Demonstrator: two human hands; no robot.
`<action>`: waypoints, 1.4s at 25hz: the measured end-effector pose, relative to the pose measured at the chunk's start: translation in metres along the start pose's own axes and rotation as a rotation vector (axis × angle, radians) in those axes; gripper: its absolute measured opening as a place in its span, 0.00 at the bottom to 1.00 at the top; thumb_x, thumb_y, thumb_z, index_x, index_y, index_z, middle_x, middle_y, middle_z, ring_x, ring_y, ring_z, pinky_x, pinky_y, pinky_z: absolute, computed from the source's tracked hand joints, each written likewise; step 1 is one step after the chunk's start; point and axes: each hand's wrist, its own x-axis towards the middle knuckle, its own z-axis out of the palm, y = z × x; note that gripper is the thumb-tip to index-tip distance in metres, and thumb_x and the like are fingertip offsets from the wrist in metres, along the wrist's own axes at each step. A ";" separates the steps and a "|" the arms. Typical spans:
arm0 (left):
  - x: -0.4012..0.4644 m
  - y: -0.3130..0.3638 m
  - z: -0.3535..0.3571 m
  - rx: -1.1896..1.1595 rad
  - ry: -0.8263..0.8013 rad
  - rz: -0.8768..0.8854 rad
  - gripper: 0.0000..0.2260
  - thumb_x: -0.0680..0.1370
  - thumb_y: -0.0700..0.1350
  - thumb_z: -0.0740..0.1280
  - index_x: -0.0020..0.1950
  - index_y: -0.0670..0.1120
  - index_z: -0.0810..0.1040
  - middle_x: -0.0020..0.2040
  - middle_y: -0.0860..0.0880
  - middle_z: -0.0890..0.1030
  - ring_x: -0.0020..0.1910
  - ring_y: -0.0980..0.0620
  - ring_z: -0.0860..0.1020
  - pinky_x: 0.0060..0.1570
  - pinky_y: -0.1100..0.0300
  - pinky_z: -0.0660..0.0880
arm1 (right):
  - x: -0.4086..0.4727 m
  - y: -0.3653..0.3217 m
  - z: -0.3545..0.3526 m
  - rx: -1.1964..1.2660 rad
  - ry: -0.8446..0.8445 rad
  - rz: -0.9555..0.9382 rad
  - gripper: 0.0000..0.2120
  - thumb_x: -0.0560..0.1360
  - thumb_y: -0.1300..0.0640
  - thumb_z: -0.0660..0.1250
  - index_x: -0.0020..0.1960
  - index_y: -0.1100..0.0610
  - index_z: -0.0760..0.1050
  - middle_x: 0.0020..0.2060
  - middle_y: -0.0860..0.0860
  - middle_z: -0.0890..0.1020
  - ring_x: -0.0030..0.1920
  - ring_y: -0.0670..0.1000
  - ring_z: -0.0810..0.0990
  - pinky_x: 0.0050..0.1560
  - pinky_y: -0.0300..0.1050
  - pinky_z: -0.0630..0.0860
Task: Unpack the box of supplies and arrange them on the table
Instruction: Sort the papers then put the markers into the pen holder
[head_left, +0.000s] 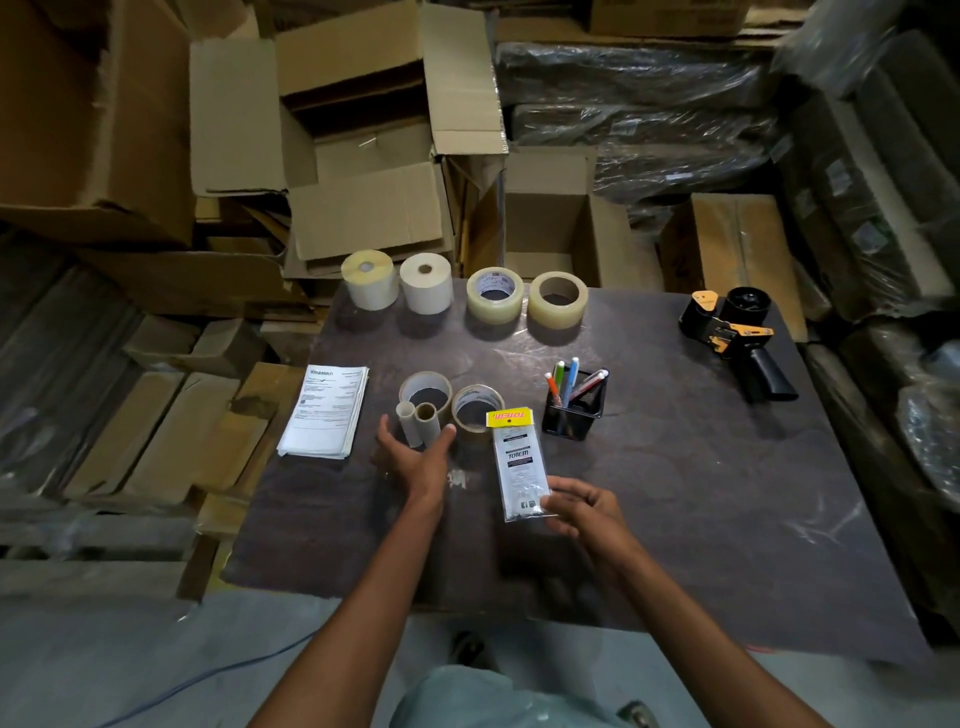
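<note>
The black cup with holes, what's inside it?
Pens stick out of the black mesh cup: an orange one, a green one, a blue one, and more. Their lower ends are mostly hidden inside.

I can't read the small print on the paper stack; only a header shows. My left hand covers the bases of the two narrow tubes just right of that stack. The packet hides part of the near tape roll. My forearms run off the bottom edge.
</note>
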 end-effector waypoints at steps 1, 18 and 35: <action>0.003 0.003 0.003 0.044 0.007 0.017 0.41 0.61 0.50 0.81 0.69 0.57 0.65 0.69 0.46 0.63 0.65 0.46 0.68 0.66 0.48 0.70 | 0.000 -0.001 0.001 0.002 0.008 0.001 0.11 0.74 0.72 0.67 0.55 0.64 0.80 0.47 0.60 0.86 0.42 0.52 0.86 0.34 0.38 0.80; -0.075 0.008 0.020 -0.073 -0.116 0.140 0.28 0.69 0.62 0.68 0.64 0.52 0.70 0.61 0.46 0.78 0.60 0.46 0.77 0.65 0.48 0.71 | -0.017 -0.002 -0.042 -0.168 0.089 -0.165 0.14 0.75 0.71 0.68 0.56 0.58 0.83 0.46 0.54 0.87 0.44 0.50 0.80 0.39 0.39 0.75; -0.336 0.007 0.248 0.199 -0.727 0.341 0.18 0.68 0.59 0.74 0.53 0.55 0.75 0.46 0.56 0.82 0.44 0.56 0.81 0.49 0.50 0.80 | -0.088 -0.068 -0.364 0.074 0.396 -0.282 0.13 0.75 0.70 0.68 0.56 0.59 0.83 0.46 0.54 0.87 0.40 0.47 0.83 0.38 0.35 0.79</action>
